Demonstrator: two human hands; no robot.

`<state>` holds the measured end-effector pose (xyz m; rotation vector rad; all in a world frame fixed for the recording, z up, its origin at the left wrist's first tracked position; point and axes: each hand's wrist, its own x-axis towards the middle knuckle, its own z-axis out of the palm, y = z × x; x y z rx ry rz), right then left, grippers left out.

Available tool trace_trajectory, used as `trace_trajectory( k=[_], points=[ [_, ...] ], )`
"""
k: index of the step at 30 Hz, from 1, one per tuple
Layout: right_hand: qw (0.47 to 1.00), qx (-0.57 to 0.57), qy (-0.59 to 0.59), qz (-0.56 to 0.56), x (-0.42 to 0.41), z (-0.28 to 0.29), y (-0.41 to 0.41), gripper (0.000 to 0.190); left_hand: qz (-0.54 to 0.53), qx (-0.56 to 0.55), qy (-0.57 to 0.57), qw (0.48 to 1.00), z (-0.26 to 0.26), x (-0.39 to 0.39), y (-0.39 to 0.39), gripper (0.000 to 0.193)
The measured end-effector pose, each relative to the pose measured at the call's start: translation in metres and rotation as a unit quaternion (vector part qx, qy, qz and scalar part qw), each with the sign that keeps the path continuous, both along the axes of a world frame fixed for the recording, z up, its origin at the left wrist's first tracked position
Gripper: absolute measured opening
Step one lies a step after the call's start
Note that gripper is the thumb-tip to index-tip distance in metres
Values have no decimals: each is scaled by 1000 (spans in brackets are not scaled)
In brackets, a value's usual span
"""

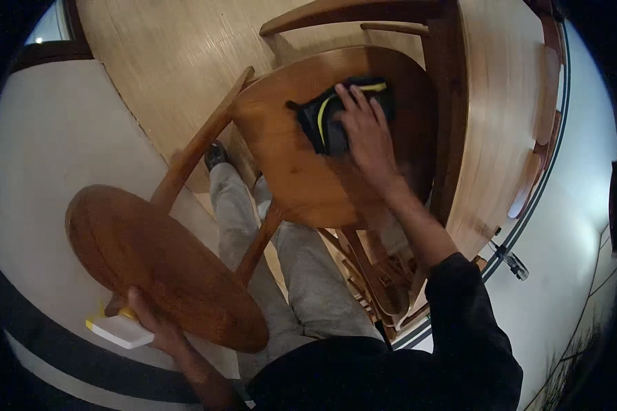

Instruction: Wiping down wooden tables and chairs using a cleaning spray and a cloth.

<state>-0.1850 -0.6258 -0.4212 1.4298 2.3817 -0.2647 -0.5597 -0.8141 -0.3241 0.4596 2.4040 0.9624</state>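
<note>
A brown wooden chair stands before me, its rounded seat seen from above. My right hand presses a bunched black cloth with yellow trim onto that seat, fingers spread over the fabric. Closer to me, at lower left, is the chair's oval backrest, joined to the seat by two slanting posts. My left hand is at the backrest's lower edge and grips a white plastic object with yellow parts. The fingers hide some of this object, so its kind is unclear.
To the right runs a wooden table with a dark frame. More wooden chair parts show beneath my right arm. A pale wall rises at left. My legs are beside the chair, on a wood-look floor.
</note>
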Motion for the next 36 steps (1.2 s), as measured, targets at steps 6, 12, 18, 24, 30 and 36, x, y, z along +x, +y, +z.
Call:
trace_trajectory(
  k=[6,12,18,24,30,36],
  points=[
    [987,-158,-32,-21,16,-34,-180,81,-39,20,-7,999,0,-2,-2,32],
    [975,-140,-71,156,-45,-96,-137,89,-16,31,-33,999,2,2,-2,30],
    [983,136,110,-50,-66,-86,21,87,-46,11,-7,999,2,2,0,31],
    [943,215,31,-254,18,-44,-25,83,-63,62,5,996,-4,7,0,29],
    [972,-208,4,-109,-19,-65,-177,85,-11,20,-20,1000,-4,3,-4,35],
    [983,57,168,-58,-53,-96,-45,82,-62,13,29,998,-5,-7,-2,39]
  ],
)
